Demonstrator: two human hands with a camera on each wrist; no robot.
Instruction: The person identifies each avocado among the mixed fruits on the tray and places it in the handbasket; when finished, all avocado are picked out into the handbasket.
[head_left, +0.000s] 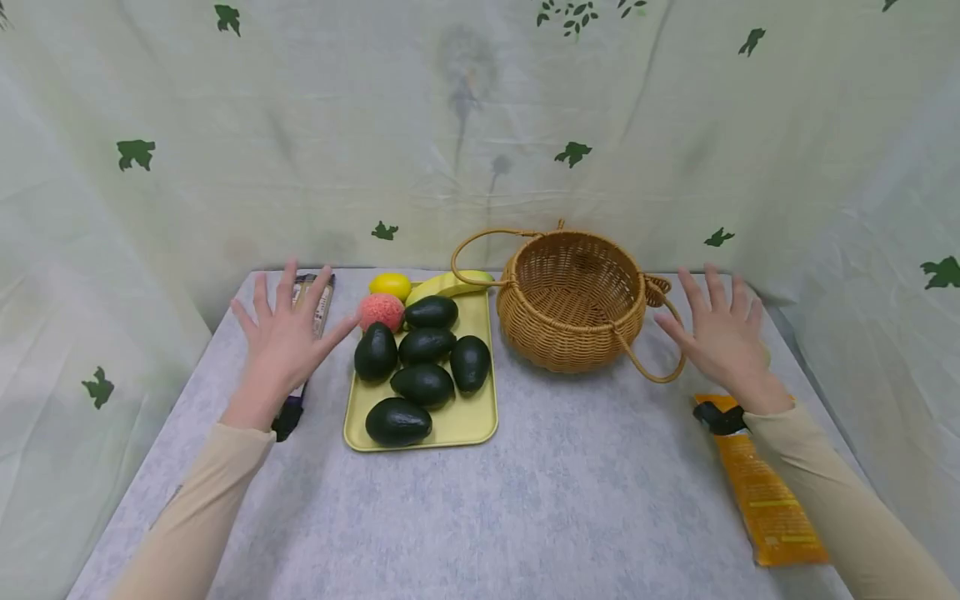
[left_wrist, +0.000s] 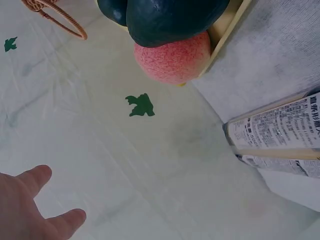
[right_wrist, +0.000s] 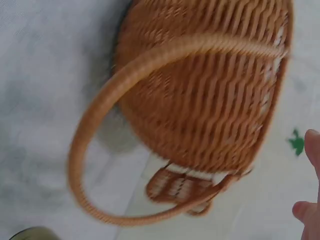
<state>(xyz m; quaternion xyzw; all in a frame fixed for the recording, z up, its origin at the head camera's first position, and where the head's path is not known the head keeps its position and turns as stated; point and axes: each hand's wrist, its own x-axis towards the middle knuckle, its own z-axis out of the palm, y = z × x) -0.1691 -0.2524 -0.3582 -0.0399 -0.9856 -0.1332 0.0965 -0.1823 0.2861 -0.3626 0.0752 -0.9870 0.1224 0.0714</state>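
My left hand [head_left: 283, 337] is spread with straight fingers left of a yellow tray [head_left: 468, 421], holding nothing. Several dark green avocados [head_left: 399, 421] lie on that tray, and a pinkish-red peach [left_wrist: 172, 57] sits at its upper left corner. Behind the peach are a yellow lemon [head_left: 390, 287] and a banana [head_left: 448, 287]. To the right stands a brown wicker basket [head_left: 570, 342], its inside bare, with looped handles [right_wrist: 82, 145] hanging out at either side. Just right of it, my right hand [head_left: 723, 342] is also spread with straight fingers and holds nothing.
A printed package [left_wrist: 280, 125] lies beneath my left hand, partly hidden. An orange packet [head_left: 776, 500] lies under my right forearm. Something rounded and greenish [right_wrist: 35, 234] shows partly in the right wrist view. A leaf-patterned curtain [head_left: 465, 125] closes off the table's back and sides.
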